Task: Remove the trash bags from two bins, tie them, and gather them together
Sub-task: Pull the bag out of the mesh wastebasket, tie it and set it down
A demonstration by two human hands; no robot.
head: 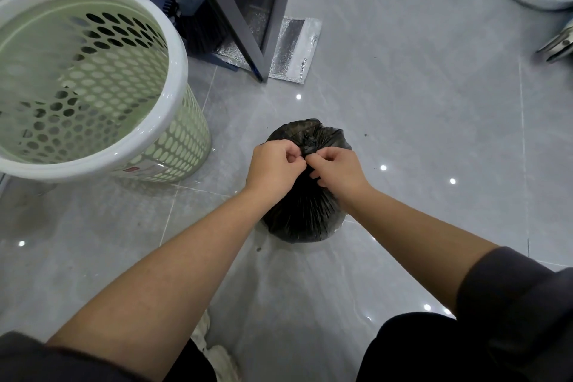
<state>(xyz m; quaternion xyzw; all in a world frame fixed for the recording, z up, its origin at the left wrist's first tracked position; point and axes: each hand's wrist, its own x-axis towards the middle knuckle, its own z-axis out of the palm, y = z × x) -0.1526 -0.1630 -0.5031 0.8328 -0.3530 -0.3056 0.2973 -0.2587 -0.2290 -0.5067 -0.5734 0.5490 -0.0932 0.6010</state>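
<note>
a grey tiled floor (403, 102) with a glossy finish fills the view, small ceiling lights reflected in it. a black trash bag (305, 220) sits on the floor near the middle, well clear of the walls, with a pale green perforated bin (93, 87) standing to its left, apart from it and with no liner in it. at the far edge a dark metal frame (235, 9) stands over a sheet of silver foil (291, 46).

both hands are at the bag's gathered neck. the left hand (274, 166) is clenched, fingers pinching a twist of plastic; the right hand (338, 170) is curled likewise, fingertips nipping the plastic just beside the small knot (310, 141) at the top. the two hands almost touch.

the bag looks thin, soft and crinkly, rounded by what is inside, probably fairly light given its modest bulge. the film is likely slippery and could tear if pulled hard. the sensible place to hold it is the bunched neck under the knot, where the plastic is many layers thick; the stretched sides offer little purchase.
</note>
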